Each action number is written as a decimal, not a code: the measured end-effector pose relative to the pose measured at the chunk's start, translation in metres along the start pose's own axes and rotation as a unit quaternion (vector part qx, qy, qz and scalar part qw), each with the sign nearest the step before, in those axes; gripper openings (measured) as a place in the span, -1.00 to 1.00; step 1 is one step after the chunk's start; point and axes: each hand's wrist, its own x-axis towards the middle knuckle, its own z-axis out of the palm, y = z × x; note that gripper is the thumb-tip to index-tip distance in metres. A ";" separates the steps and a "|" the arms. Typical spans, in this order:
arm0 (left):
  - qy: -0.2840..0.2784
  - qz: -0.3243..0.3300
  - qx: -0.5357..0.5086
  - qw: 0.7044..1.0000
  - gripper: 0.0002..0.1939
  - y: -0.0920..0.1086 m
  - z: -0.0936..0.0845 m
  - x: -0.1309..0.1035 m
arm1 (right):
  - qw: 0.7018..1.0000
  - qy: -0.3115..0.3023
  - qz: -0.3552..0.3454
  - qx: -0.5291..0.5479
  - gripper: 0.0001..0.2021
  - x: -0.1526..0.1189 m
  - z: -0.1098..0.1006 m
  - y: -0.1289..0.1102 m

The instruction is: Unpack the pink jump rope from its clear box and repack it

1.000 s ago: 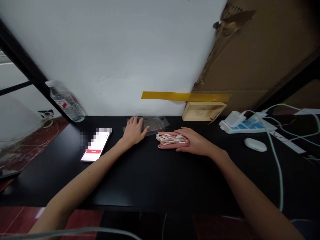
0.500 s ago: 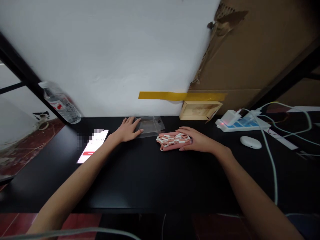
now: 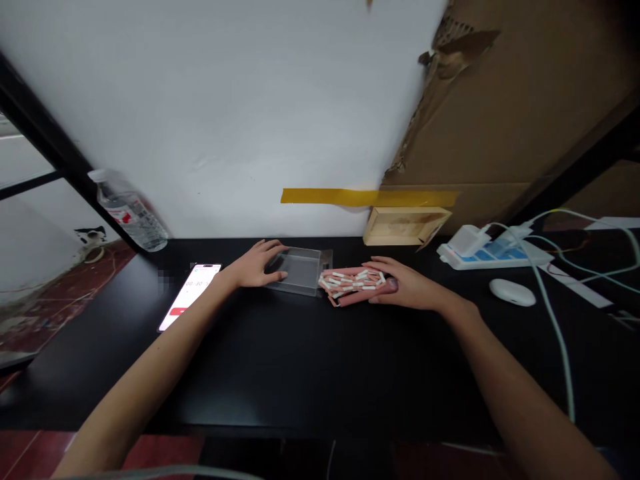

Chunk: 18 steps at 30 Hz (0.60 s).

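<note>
My left hand (image 3: 257, 265) is closed on the left end of a clear plastic box (image 3: 300, 270), fingers at its back and thumb over its near side. The box lies on the black table, its flap end pointing right. My right hand (image 3: 413, 283) grips the right end of a folded beaded jump rope (image 3: 350, 283), a bundle of pink and white segments with a pink handle along its near side. The bundle's left end meets or nearly meets the box's right end; I cannot tell if they touch. My right palm hides its far right part.
A lit phone (image 3: 193, 293) lies beside my left forearm, with a water bottle (image 3: 133, 213) leaning behind it. A shallow tan box (image 3: 405, 227) stands against the wall. At right are a power strip (image 3: 495, 253) with cables and a white earbud case (image 3: 513, 292).
My left hand has taken hold of the clear box and brought it nearer and slightly right, up to the rope bundle. My right hand still holds the jump rope.
</note>
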 end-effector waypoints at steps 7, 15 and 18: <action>-0.009 0.039 -0.027 0.999 -0.31 0.018 0.001 0.002 | 1.000 0.012 -0.010 0.001 -0.18 0.006 0.018 -0.006; 0.005 0.043 -0.005 0.999 -0.35 0.036 0.008 0.006 | 0.999 0.045 0.010 -0.020 -0.26 0.006 0.015 -0.004; 0.014 0.030 0.005 0.999 -0.37 0.038 0.010 0.007 | 0.998 0.057 0.012 -0.026 -0.26 0.006 0.017 -0.005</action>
